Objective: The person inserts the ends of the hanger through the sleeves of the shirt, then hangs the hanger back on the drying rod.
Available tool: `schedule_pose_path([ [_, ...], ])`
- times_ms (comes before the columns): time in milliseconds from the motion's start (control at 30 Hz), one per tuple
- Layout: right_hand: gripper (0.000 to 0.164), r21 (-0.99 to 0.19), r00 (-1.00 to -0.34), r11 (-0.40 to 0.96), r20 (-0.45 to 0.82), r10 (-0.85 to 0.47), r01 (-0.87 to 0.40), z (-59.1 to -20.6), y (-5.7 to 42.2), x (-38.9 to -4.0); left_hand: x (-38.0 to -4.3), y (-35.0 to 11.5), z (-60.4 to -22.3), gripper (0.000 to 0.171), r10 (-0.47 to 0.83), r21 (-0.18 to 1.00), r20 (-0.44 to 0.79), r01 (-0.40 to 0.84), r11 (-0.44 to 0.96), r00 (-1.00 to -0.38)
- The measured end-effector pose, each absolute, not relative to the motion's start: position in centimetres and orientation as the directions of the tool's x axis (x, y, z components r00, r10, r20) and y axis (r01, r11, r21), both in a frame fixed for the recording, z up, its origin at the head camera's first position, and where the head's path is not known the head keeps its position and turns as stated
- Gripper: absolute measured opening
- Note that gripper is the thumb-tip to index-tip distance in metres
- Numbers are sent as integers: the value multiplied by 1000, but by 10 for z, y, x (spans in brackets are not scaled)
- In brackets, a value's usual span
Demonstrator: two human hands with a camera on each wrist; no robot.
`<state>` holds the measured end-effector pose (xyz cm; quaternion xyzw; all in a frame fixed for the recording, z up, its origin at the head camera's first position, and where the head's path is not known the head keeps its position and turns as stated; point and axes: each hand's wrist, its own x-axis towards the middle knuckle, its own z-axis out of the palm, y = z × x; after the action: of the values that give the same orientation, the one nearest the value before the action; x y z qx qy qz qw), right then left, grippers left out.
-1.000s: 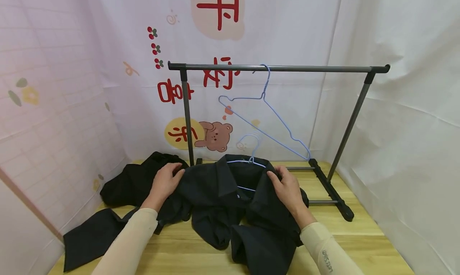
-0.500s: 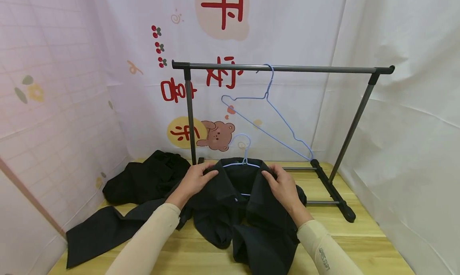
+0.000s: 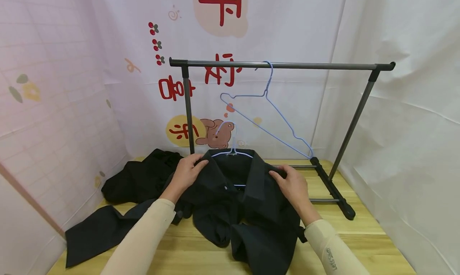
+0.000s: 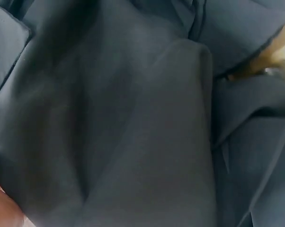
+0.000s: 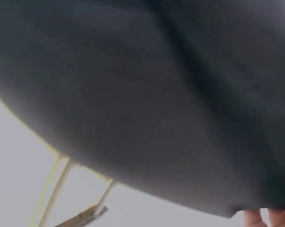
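A black collared shirt (image 3: 266, 211) is spread over a light blue wire hanger (image 3: 234, 141), whose hook stands up out of the collar. At the shirt's left shoulder, beside the collar, my left hand (image 3: 185, 175) pinches the cloth. My right hand (image 3: 294, 188) pinches the opposite shoulder between thumb and fingers. The hanger's lower bar shows through the open neck. Dark cloth fills most of the left wrist view, with a bit of my left hand (image 4: 5, 208) at the corner. In the right wrist view, fingertips (image 5: 253, 218) appear at the cloth's lower edge.
A grey and black clothes rack (image 3: 287, 65) stands behind on the wooden table (image 3: 363, 243). Another blue wire hanger (image 3: 266, 94) hangs from its bar. At the left lies crumpled black clothing (image 3: 140, 179), near a flat dark sleeve-like piece (image 3: 93, 235).
My left hand has moved right from the outer shoulder towards the collar. My right hand has slid outward from the collar. The shirt's neck and hanger hook have shifted left and up.
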<state>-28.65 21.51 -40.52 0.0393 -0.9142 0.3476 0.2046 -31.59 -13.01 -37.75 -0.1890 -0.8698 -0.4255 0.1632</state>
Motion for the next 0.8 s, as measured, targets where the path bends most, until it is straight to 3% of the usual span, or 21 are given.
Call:
schedule_pose_path([
  [167,47,-766,-948,628,284,145,-133,-413,234,-286,-318,-146,-373,21,98,735,382,366,570,-919],
  [267,42,-817,-963,570,216,159,-89,-416,241,-286,-318,-154,-370,26,43,747,393,346,568,-918],
  [433,20,-759,-979,651,143,147,-13,-429,251,-286,-317,-163,-367,26,-45,750,441,341,567,-896],
  [667,18,-606,-989,795,106,100,16,-446,281,-283,-317,-167,-367,27,-65,763,441,336,552,-895],
  [800,17,-587,-931,800,209,300,126,-448,301,-278,-316,-168,-368,26,-49,762,451,356,541,-891],
])
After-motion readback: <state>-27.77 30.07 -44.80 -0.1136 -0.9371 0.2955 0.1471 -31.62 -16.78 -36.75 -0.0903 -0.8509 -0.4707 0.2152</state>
